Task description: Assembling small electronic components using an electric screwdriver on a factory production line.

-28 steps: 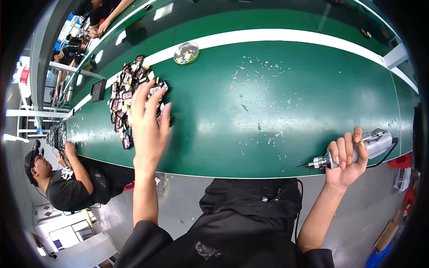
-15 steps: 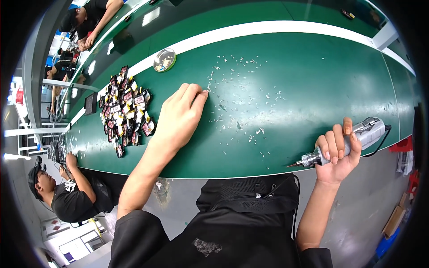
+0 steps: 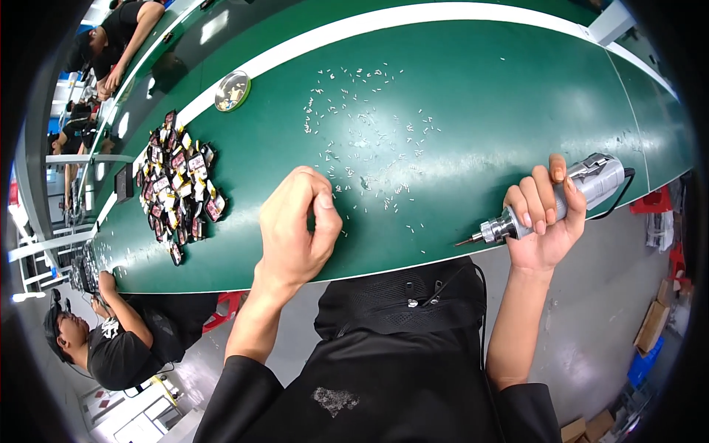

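My right hand [image 3: 543,230] gripped the power tool [image 3: 600,181] by the table's [image 3: 532,111] near edge; my left hand [image 3: 297,229] was curled, contents hidden. White bits [image 3: 363,116] lay beyond, parts heap [image 3: 176,181] and dish [image 3: 233,90] leftward. Tool's long axis slanted, tip left and toward me.

Head view: left unit of a side-by-side fisheye pair, head-worn. Faces steeply down and somewhat forward, above the wearer's torso [image 3: 421,384], which fills the lower middle. Forearms [image 3: 517,325] enter from below; left hand [image 3: 299,225] left of centre, right hand [image 3: 543,221] well to the right, both at close range. Table [image 3: 517,133] spans mid-frame, near edge just past the waist pouch [image 3: 399,299] and climbing rightward; far white border [image 3: 443,11] bowed by the lens into an arc along the top. Field very wide: reaches floor [image 3: 591,310] at right and a co-worker [image 3: 118,340] farther off at left, shown tilted. Rim dark, curved.
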The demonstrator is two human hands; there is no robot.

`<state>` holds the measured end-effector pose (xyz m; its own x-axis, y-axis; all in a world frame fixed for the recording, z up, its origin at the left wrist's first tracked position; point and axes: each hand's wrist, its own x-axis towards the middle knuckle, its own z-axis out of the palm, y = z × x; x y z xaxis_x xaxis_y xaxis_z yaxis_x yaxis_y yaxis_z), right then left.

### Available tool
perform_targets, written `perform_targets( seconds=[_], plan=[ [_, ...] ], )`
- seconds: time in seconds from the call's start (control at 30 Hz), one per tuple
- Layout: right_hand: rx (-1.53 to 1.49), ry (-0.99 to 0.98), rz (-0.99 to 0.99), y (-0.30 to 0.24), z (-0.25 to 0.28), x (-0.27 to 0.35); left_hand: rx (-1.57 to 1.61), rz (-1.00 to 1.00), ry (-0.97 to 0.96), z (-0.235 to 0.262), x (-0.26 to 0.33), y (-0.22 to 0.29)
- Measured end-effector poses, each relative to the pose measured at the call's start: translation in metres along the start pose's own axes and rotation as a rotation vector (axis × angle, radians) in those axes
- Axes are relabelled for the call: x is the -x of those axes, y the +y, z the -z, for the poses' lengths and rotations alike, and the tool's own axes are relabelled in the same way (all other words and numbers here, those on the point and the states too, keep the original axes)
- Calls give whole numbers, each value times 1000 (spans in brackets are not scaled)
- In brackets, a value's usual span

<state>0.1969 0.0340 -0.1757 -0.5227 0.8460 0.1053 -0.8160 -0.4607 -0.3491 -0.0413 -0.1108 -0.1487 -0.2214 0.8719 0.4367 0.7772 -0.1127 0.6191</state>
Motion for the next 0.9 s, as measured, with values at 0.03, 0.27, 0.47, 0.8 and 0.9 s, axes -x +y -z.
perform_targets(
  seconds=[0.03,0.27,0.47,0.8,0.9],
  plan=[
    [-6,-4,11,0,0,0,26,-2,21,-5,2,6],
    [18,44,42,6,-12,3,452,216,71,-22,13,29],
    [-96,-76,114,18,-57,12,871,418,74,-35,28,49],
    [27,-71,232,21,-80,20,1250,457,-11,-45,37,64],
    [61,-57,231,23,-80,22,1252,451,-16,-45,38,64]
  ],
)
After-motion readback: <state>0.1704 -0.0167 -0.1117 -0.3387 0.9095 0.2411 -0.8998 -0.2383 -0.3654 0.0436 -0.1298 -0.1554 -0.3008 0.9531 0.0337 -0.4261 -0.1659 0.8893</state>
